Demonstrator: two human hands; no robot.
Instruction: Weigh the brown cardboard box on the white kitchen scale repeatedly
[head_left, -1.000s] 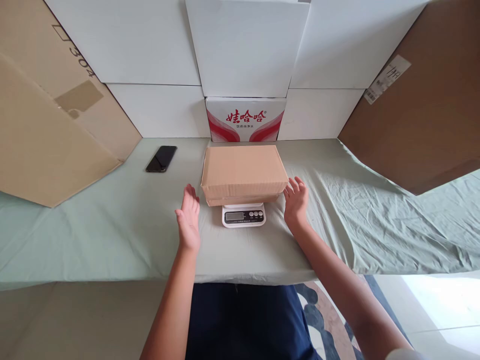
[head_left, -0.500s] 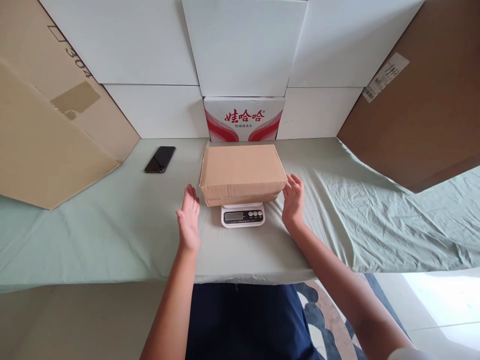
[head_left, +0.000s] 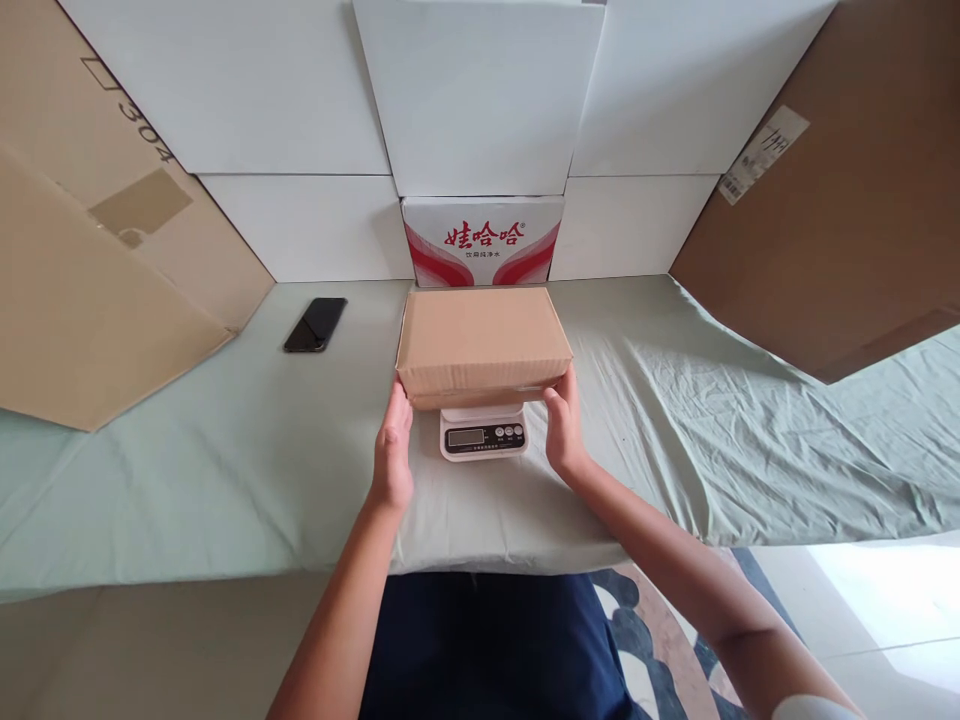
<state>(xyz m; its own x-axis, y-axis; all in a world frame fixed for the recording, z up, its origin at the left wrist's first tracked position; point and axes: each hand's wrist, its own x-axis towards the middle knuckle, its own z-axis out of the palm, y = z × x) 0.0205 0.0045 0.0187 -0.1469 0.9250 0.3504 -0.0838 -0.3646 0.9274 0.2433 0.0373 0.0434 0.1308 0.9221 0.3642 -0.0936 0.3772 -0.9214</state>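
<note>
A closed brown cardboard box [head_left: 484, 335] rests on a white kitchen scale [head_left: 484, 447], covering most of its platform. The scale's display and buttons show in front of the box. My left hand [head_left: 393, 445] presses against the box's left front corner, its fingers along the side. At the right front corner, my right hand [head_left: 564, 425] grips the box, thumb on the front face and fingers around the right side, partly hidden. Between them the two hands hold the box from both sides.
A black smartphone [head_left: 316, 325] lies to the left on the green tablecloth [head_left: 225, 450]. A white and red carton [head_left: 484, 241] stands behind the box. Large cardboard panels flank the table on the left [head_left: 97, 280] and right [head_left: 832, 230].
Both hands have moved inward from beside the box and now touch its sides. My right thumb has come onto the front face. The box still sits on the scale.
</note>
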